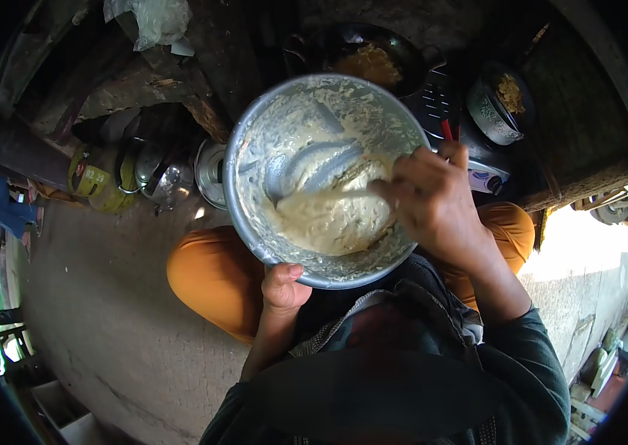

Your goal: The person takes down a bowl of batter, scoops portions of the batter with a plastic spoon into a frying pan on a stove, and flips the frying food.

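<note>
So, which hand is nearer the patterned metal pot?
Right. The right hand is over the right side of the mixing bowl, toward the patterned metal pot; the left hand grips the bowl's near rim, farther away.

The round silver-grey metal bowl (234, 159) has a smooth, softly shiny rim (336, 284); its cream-coloured batter (329, 230) looks wet and glossy. The orange cloth trousers (210, 274) are matt, the brown wooden beam (132, 95) rough.

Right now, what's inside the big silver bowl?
Pale, wet batter and what looks like a blurred utensil, held by the right hand. That hand hides part of the bowl; the batter covers some of its bottom.
</note>
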The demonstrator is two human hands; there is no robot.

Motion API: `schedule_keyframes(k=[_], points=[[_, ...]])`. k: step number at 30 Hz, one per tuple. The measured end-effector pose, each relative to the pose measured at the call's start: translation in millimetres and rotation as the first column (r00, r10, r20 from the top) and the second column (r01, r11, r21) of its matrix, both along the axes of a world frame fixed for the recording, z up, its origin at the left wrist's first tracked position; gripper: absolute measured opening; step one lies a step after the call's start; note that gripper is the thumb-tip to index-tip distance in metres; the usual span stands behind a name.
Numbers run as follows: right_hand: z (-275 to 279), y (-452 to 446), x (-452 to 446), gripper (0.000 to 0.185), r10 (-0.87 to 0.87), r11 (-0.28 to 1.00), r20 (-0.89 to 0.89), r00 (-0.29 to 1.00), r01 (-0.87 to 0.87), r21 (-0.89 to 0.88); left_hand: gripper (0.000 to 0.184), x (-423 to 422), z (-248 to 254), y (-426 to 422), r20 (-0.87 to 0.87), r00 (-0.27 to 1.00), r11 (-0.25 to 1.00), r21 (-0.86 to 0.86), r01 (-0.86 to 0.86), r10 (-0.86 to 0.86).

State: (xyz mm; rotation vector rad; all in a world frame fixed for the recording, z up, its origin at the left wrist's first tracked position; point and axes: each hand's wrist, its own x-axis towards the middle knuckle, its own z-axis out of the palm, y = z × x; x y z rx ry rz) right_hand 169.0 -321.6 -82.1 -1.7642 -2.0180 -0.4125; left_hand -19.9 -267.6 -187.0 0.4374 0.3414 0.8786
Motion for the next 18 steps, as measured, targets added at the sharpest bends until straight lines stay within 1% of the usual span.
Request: schedule_keyframes(k=[2, 3, 5, 6, 8, 9, 13, 16, 18], points=[[10, -10, -7, 0.013, 0.109, 0.994, 0.118, 0.987, -0.106, -0.024, 0.071, -1, -1, 2, 0.019, 1.0, 1.0, 0.003, 0.016, -0.016], [13, -15, -8, 0.012, 0.104, 0.994, 0.134, 0.986, -0.108, 0.023, 0.071, -2, -1, 2, 0.04, 0.999, 0.999, 0.009, 0.033, -0.034], [22, -21, -3, 0.013, 0.042, 0.997, 0.137, 0.99, -0.051, 0.063, 0.071, -4, -3, 1, 0.037, 0.999, 1.0, 0.008, 0.026, -0.026], [27, -23, -1, 0.016, 0.006, 0.998, 0.089, 0.996, -0.012, 0.066, 0.071, -5, -4, 1, 0.037, 0.999, 1.0, 0.014, 0.022, -0.022], [32, -23, 1, 0.017, -0.093, 0.996, 0.053, 0.994, 0.092, 0.019, 0.071, -4, -4, 1, 0.025, 1.0, 1.0, 0.023, 0.013, -0.014], [18, -20, 8, 0.019, -0.073, 0.995, -0.008, 0.997, 0.073, 0.069, 0.071, -4, -4, 1, 0.022, 1.0, 1.0, 0.019, 0.012, -0.013], [14, -16, 6, 0.012, -0.121, 0.991, 0.029, 0.992, 0.119, 0.062, 0.07, -4, 0, 2, -0.044, 0.999, 1.0, 0.02, 0.018, -0.017], [7, -17, 7, 0.013, -0.101, 0.995, 0.045, 0.994, 0.101, 0.008, 0.07, -2, -3, 3, -0.082, 0.997, 1.0, 0.019, -0.007, 0.008], [2, -18, 7, 0.017, -0.105, 0.986, -0.053, 0.993, 0.097, -0.136, 0.07, 0, -3, 4, -0.133, 0.99, 0.999, 0.029, -0.037, 0.041]])
